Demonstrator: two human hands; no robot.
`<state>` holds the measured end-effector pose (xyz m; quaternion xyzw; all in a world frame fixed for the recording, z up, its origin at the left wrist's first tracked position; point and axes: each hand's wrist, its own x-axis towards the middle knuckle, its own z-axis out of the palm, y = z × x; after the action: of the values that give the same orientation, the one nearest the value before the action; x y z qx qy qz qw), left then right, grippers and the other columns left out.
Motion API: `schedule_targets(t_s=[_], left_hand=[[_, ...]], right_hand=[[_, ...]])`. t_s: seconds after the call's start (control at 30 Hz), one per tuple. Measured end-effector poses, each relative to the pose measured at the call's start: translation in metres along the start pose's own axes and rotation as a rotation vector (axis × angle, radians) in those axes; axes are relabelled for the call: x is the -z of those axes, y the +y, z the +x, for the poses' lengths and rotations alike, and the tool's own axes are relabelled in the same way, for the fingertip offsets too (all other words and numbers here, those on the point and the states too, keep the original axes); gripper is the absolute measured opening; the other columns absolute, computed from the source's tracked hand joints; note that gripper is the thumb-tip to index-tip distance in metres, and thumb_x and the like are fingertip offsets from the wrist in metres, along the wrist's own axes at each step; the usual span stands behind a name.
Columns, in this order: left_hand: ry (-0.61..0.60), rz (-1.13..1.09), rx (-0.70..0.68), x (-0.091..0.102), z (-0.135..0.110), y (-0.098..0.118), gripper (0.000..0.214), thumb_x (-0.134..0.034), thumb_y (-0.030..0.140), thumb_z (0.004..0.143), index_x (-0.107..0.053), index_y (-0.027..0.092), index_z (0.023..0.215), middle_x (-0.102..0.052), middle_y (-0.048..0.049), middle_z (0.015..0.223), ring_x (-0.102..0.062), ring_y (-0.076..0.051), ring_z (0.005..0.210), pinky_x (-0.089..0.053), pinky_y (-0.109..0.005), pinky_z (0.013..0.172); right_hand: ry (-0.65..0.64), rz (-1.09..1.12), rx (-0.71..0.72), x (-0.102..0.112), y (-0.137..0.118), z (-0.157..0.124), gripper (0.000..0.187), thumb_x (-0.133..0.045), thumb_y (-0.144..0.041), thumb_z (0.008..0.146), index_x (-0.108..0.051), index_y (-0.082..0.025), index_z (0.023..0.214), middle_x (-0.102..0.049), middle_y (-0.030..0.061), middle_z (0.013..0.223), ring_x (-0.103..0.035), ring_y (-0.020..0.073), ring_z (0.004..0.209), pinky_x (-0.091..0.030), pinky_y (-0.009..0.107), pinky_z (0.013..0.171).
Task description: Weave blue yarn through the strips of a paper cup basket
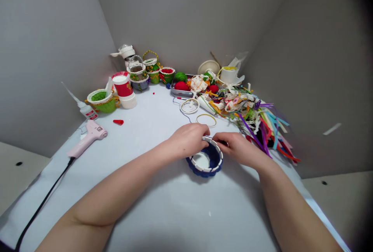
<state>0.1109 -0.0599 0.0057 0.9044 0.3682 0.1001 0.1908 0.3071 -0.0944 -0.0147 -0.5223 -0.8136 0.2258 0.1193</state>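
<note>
A small round basket [215, 159], dark blue yarn woven around white upright slats, stands tilted a little toward me on the white table. My left hand [190, 139] grips its rim at the back left, thumb inside and fingers over the outside. At the back right rim, my right hand [234, 147] is closed with its fingertips pinched together against the basket's side; what they hold is hidden. A thin dark blue yarn [186, 117] trails from near the metal tray down behind my left hand.
A pink glue gun [89, 137], glue bottle [87, 110] and red cap [118, 122] lie left. Finished little baskets [138, 75] stand behind. A metal tray [183, 92] holds yarn balls; ribbons and trims [241, 102] heap right. Two hoops [206, 120] lie beyond my hands.
</note>
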Motion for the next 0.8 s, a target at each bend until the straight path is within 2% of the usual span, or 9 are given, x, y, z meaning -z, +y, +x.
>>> schedule_targets(t_s=[0.1, 0.23, 0.4, 0.6, 0.8], left_hand=[[-0.015, -0.056, -0.017, -0.007, 0.008, -0.004, 0.018, -0.053, 0.024, 0.079, -0.066, 0.020, 0.091, -0.070, -0.0029, 0.091, -0.061, -0.018, 0.086, -0.045, -0.026, 0.073], [-0.001, 0.011, 0.009, -0.009, 0.008, -0.008, 0.014, -0.054, 0.025, 0.079, -0.067, 0.020, 0.083, -0.068, -0.0038, 0.079, -0.061, -0.019, 0.078, -0.043, -0.026, 0.066], [0.012, 0.103, 0.049, -0.004, 0.002, -0.013, 0.016, -0.053, 0.021, 0.078, -0.066, 0.020, 0.086, -0.068, -0.0057, 0.083, -0.061, -0.021, 0.082, -0.043, -0.027, 0.068], [0.032, -0.039, -0.063, -0.005, 0.004, -0.010, 0.017, -0.055, 0.025, 0.079, -0.067, 0.021, 0.090, -0.069, -0.0025, 0.090, -0.060, -0.017, 0.084, -0.043, -0.026, 0.071], [0.028, -0.082, 0.020, -0.009, 0.008, -0.010, 0.018, -0.056, 0.032, 0.080, -0.069, 0.020, 0.083, -0.070, -0.0020, 0.080, -0.060, -0.016, 0.074, -0.042, -0.025, 0.065]], right_hand=[[0.004, 0.007, -0.002, 0.001, 0.001, 0.000, 0.023, -0.045, -0.029, 0.089, -0.065, -0.017, 0.082, -0.065, 0.0021, 0.072, -0.055, 0.0134, 0.064, -0.039, 0.022, 0.058], [0.038, 0.009, -0.012, 0.002, 0.000, -0.001, 0.023, -0.046, -0.030, 0.089, -0.064, -0.018, 0.081, -0.064, 0.0021, 0.073, -0.055, 0.0139, 0.065, -0.040, 0.023, 0.059], [0.086, 0.023, -0.001, 0.002, -0.002, -0.001, 0.022, -0.047, -0.030, 0.089, -0.064, -0.019, 0.083, -0.066, 0.0029, 0.076, -0.056, 0.0148, 0.069, -0.041, 0.024, 0.062], [0.069, 0.014, -0.016, 0.003, -0.006, -0.002, 0.021, -0.047, -0.029, 0.089, -0.065, -0.018, 0.082, -0.065, 0.0023, 0.073, -0.056, 0.0141, 0.066, -0.040, 0.023, 0.060], [0.038, 0.032, -0.017, 0.010, -0.006, -0.009, 0.020, -0.050, -0.031, 0.087, -0.065, -0.019, 0.082, -0.065, 0.0014, 0.071, -0.054, 0.0133, 0.062, -0.040, 0.023, 0.057]])
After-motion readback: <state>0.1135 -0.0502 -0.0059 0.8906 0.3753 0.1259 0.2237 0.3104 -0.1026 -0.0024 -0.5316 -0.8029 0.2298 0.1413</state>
